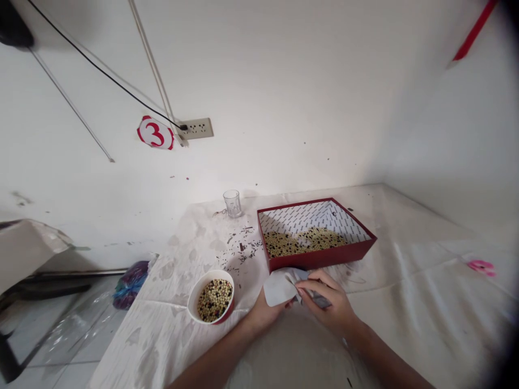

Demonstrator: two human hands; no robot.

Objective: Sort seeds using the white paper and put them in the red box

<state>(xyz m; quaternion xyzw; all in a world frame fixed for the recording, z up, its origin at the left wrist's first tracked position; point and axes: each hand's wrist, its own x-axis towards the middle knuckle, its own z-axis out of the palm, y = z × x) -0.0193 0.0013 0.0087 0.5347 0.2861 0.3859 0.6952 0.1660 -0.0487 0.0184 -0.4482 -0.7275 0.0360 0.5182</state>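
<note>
My left hand [271,309] grips a light grey cloth-like piece [279,288] from below, just in front of a red box. At its right side, my right hand [327,298] pinches a fold of the same piece between thumb and fingers. The red box [320,258] has a patterned white lining and holds many pale and dark beads or seeds [284,244]. To the left, a white paper cup [192,302] holds a similar mix. Part of my left hand is hidden under the grey piece.
Behind the cup, small dark bits [241,247] lie scattered on the pale tablecloth [162,281]. A clear glass [232,204] stands near the wall. A pink item [481,267] lies at the right. Left of the table, a purple-blue bag [130,285] sits lower down.
</note>
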